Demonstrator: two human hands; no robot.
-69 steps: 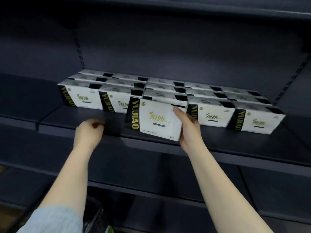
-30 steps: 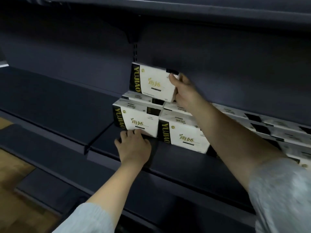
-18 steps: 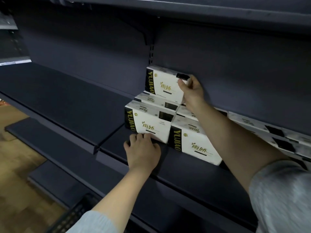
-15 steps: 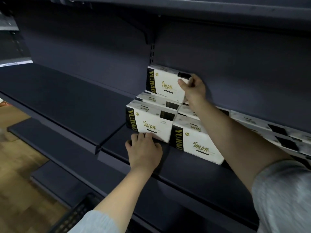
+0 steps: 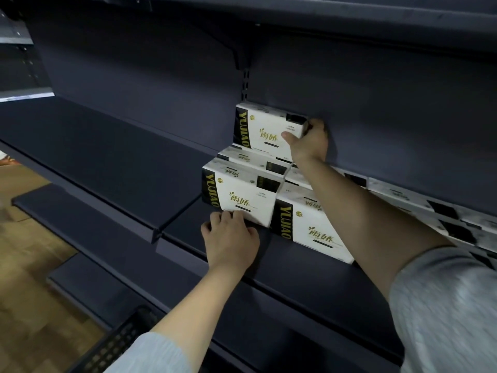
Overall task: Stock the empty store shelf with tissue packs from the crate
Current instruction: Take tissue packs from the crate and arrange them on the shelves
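A white tissue pack [image 5: 265,130] with a black-and-gold end sits on top of the back-row packs, against the shelf's back wall. My right hand [image 5: 309,145] grips its right end, thumb on the front face. Below it, rows of the same packs fill the dark shelf [image 5: 295,267], with the front-left pack [image 5: 239,195] and its neighbour [image 5: 309,224] nearest. My left hand [image 5: 231,240] rests palm down on the shelf, fingertips touching the front-left pack's lower edge.
The shelf bay to the left [image 5: 113,168] holds nothing. Another dark shelf [image 5: 349,12] hangs overhead, and a lower shelf [image 5: 80,232] juts out below. The black crate's rim [image 5: 115,343] shows at the bottom left, over a wooden floor [image 5: 32,305].
My right hand lifted the pack from the shelf front up and left onto the back row, then pushed it against the back wall. My left hand moved onto the shelf by the front-left pack.
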